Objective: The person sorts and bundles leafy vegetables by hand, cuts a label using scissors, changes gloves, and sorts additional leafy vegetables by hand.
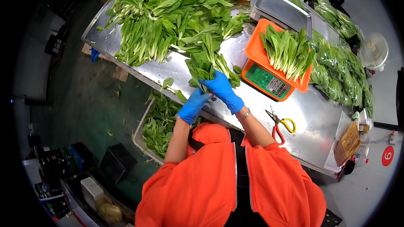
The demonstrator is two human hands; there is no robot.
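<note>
My right hand (224, 90), in a blue glove, is closed around the stems of a small bunch of leafy greens (199, 66) over the table's front edge. Against it, my left hand (195, 103), also gloved in blue, has its fingers closed at the lower end of the same bunch. A large pile of greens (164, 12) covers the table's far left. To the right, an orange scale (267, 81) carries more greens (288, 52) in its orange tray. Scissors (278, 122) with red and yellow handles lie on the metal table (313, 126).
Below the table's front edge at the left is a bin (139, 134) of leaves. Bagged greens (343, 71) line the right side. A second scale with a metal tray (283, 8) stands at the back, near another person. A white fan (373, 51) is at the far right.
</note>
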